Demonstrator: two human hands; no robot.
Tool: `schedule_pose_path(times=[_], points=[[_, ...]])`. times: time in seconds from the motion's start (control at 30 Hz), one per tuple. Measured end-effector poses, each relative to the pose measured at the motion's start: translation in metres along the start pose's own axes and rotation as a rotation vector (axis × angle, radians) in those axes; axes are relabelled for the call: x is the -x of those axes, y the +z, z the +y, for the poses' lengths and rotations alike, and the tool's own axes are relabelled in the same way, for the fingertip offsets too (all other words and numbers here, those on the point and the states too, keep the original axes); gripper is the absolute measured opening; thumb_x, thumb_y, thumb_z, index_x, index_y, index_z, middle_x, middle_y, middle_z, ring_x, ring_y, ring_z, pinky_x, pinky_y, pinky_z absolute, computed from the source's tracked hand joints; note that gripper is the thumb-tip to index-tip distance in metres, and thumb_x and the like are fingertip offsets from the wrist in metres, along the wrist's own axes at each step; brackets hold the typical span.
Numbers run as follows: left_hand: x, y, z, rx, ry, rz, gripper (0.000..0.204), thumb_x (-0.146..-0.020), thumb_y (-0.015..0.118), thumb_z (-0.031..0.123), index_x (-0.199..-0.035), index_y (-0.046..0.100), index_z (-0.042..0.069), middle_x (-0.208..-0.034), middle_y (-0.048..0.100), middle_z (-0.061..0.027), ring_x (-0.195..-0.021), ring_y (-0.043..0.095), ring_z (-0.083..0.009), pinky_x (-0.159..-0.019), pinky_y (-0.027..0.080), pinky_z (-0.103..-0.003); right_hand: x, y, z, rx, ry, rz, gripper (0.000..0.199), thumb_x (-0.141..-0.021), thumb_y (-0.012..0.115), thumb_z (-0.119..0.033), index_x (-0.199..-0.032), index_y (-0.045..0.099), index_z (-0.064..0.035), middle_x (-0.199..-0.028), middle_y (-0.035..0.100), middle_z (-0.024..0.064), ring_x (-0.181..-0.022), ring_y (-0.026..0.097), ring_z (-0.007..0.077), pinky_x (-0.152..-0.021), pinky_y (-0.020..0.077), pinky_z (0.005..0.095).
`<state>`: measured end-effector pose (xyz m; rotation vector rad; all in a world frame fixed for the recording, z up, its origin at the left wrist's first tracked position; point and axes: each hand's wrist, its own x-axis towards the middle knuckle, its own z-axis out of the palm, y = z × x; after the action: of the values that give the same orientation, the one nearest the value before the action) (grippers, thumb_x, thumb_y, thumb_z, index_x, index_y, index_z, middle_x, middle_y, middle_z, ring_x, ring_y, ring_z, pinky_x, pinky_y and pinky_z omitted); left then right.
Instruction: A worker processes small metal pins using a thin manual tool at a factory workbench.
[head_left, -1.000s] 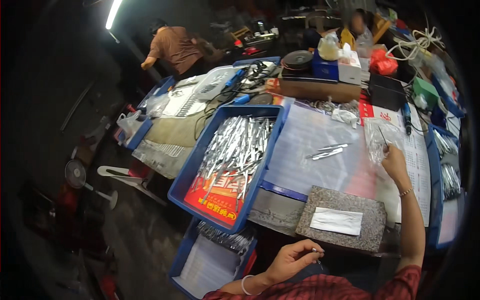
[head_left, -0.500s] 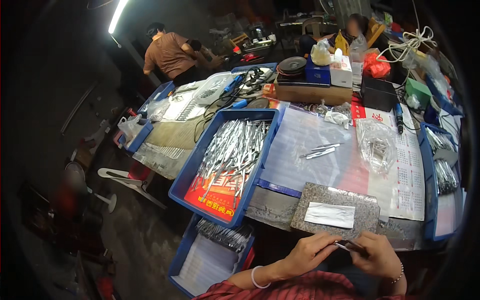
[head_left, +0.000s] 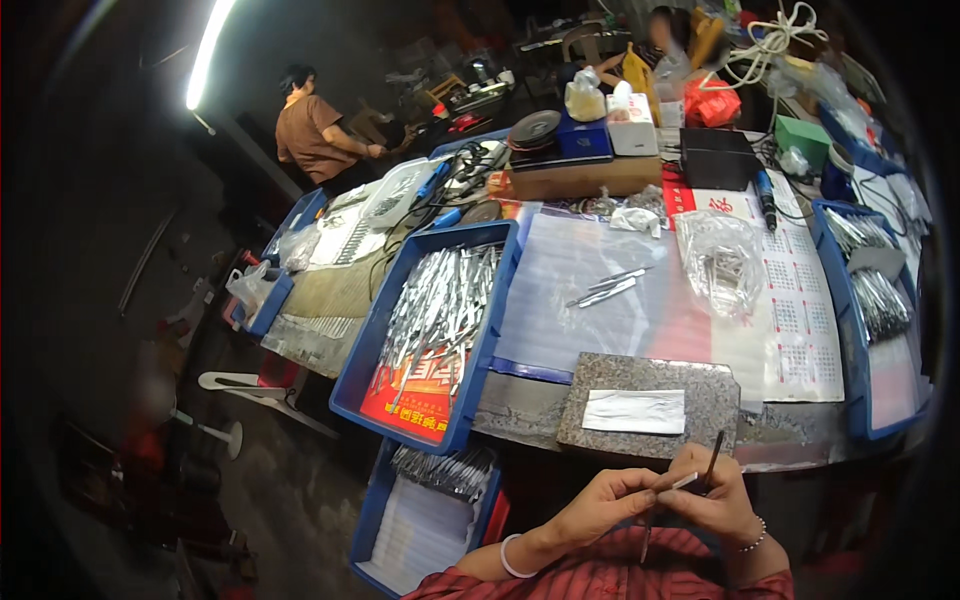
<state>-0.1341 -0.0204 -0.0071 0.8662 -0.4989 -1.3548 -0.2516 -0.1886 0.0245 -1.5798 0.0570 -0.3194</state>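
Note:
Just in front of the granite slab (head_left: 655, 447), my left hand (head_left: 607, 505) and my right hand (head_left: 722, 512) meet with fingertips together. Pinched between them is a slim metal strip (head_left: 685, 481), its pale end showing at my right fingers. A thin dark rod (head_left: 715, 455) sticks up from my right hand, which is closed around it. One thin end pokes down below my left fingertips; I cannot tell which piece it belongs to. A folded white cloth or paper (head_left: 635, 411) lies on the slab. Two or three similar metal strips (head_left: 610, 287) rest beyond it on the plastic sheet.
A blue tray (head_left: 345, 385) heaped with metal strips stands left, above a lower blue bin (head_left: 370, 545). Another blue tray (head_left: 858, 400) lines the right edge. A clear plastic bag (head_left: 715, 250), a black box (head_left: 718, 158) and cables lie farther back. A person (head_left: 318, 135) stands far left.
My hands have turned the held pieces, so the dark rod now points upward from my right hand. The view has shifted slightly. The far person has turned and holds an arm forward.

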Motion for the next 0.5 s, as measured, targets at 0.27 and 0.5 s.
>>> schedule_pose_path(times=[0.27, 0.5], points=[[0.0, 0.002, -0.002, -0.085, 0.052, 0.162, 0.021, -0.098, 0.055, 0.01, -0.114, 0.063, -0.001, -0.095, 0.065, -0.006, -0.084, 0.06, -0.0094, -0.071, 0.049, -0.022, 0.019, -0.009, -0.01, -0.379, 0.159, 0.26, 0.014, -0.088, 0.063, 0.001, -0.101, 0.065, 0.0052, -0.082, 0.07, 0.012, -0.058, 0.057, 0.0074, -0.052, 0.0444, 0.0198], [-0.001, -0.005, 0.009, 0.036, 0.164, 0.261, 0.022, -0.1, 0.053, 0.014, -0.11, 0.064, -0.002, -0.093, 0.064, -0.007, -0.074, 0.059, -0.0096, -0.07, 0.049, -0.021, 0.016, 0.009, 0.006, 0.056, 0.09, 0.222, 0.026, -0.088, 0.065, 0.0, -0.111, 0.052, 0.0002, -0.071, 0.058, 0.005, -0.059, 0.053, 0.0089, -0.054, 0.0417, 0.0233]])
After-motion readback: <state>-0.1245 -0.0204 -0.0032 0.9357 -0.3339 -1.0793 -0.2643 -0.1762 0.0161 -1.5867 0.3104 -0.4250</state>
